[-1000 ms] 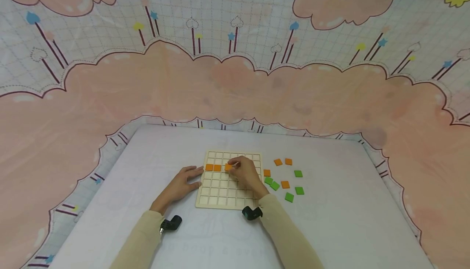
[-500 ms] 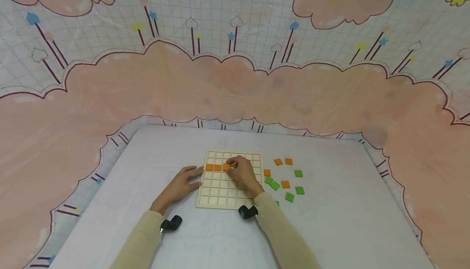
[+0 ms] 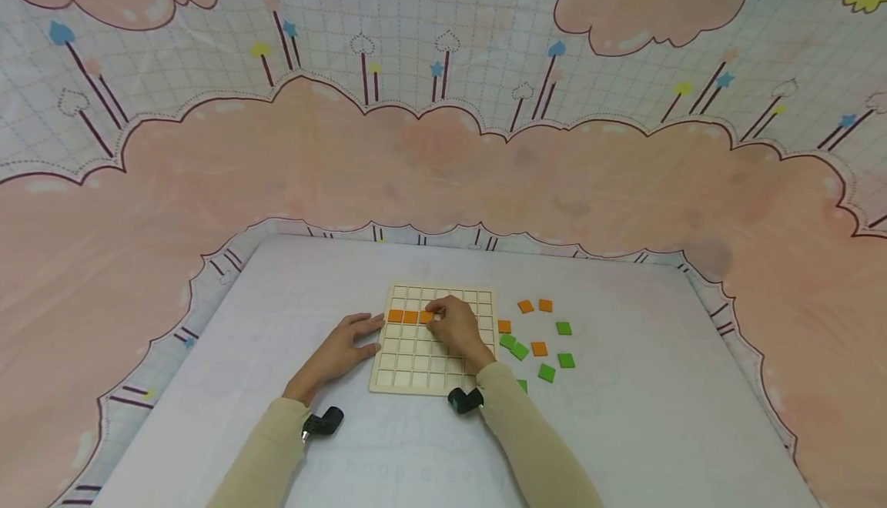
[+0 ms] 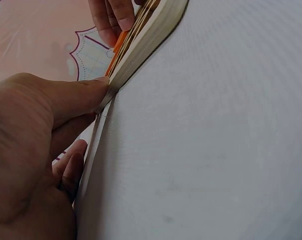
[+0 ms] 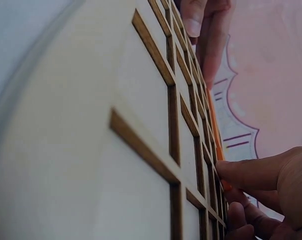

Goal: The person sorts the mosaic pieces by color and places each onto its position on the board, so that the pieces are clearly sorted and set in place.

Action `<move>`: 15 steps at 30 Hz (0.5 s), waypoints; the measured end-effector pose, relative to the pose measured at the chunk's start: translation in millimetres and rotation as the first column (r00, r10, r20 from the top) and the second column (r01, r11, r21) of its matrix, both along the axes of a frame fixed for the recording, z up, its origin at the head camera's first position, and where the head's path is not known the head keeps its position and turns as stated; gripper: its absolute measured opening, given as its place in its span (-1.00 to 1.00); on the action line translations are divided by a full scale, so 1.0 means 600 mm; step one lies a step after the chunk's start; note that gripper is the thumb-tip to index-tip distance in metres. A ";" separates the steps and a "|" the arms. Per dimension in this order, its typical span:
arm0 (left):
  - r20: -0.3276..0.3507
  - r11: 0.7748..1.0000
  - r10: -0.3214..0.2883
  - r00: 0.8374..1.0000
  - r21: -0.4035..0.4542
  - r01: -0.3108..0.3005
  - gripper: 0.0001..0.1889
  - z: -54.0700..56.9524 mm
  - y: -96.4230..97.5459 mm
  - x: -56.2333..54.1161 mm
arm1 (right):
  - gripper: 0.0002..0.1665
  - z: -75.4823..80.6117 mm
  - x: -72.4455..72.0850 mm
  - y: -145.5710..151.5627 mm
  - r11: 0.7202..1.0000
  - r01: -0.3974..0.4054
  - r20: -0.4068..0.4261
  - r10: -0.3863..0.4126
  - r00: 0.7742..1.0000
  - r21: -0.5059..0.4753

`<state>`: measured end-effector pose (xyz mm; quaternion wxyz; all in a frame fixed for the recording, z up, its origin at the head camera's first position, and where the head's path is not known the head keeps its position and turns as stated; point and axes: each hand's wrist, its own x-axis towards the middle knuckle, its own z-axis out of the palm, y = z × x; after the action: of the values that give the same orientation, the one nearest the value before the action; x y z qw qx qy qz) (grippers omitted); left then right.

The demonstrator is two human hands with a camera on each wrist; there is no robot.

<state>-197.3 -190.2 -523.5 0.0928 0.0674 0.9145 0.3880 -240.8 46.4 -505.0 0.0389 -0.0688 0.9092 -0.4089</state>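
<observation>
A pale wooden grid board (image 3: 400, 381) lies on the table. Two orange square tiles (image 3: 403, 316) sit side by side in its second row from the back, at the left end. Just right of them is a third orange tile (image 3: 426, 317), which my right hand (image 3: 459, 329) pinches between thumb and index finger at the grid. My left hand (image 3: 346, 346) rests by the board's left edge, its fingers loosely extended and touching the edge. Close up in the left wrist view, the left thumb (image 4: 83, 95) lies against the board's side. Part of the grid is hidden beneath my right hand.
Right of the board lie several loose orange tiles (image 3: 539, 349) and several green tiles (image 3: 565, 360). One green tile (image 3: 523, 386) is partly covered by the right sleeve. A white cloth covers the table (image 3: 658, 385), with a patterned curtain (image 3: 443, 169) behind.
My right hand has shifted slightly left, bringing the third orange tile close against the two in the row. Its sleeve now uncovers part of a green tile. The left hand stays put.
</observation>
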 end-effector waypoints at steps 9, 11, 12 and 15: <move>-0.004 1.000 -0.017 1.000 0.005 0.017 -0.40 0.008 0.000 0.001 | -0.74 0.000 -0.003 0.002 1.000 -0.017 -0.001 0.017 1.000 -0.003; 0.003 1.000 -0.011 1.000 0.001 0.011 -0.40 0.008 -0.001 0.002 | -0.75 -0.001 -0.003 0.003 1.000 -0.021 0.011 0.021 1.000 -0.010; 0.003 1.000 -0.012 1.000 -0.003 0.013 -0.40 0.008 -0.001 0.002 | -0.74 -0.002 -0.003 0.003 1.000 -0.022 0.015 0.023 1.000 -0.011; 0.009 1.000 -0.011 1.000 0.005 0.011 -0.40 0.007 0.000 0.002 | -0.75 -0.003 -0.003 0.005 1.000 -0.022 0.027 0.022 0.999 -0.017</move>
<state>-196.0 -190.1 -519.1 0.0988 0.0711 0.9128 0.3899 -242.8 49.4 -506.8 0.0553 -0.0734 0.9043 -0.4169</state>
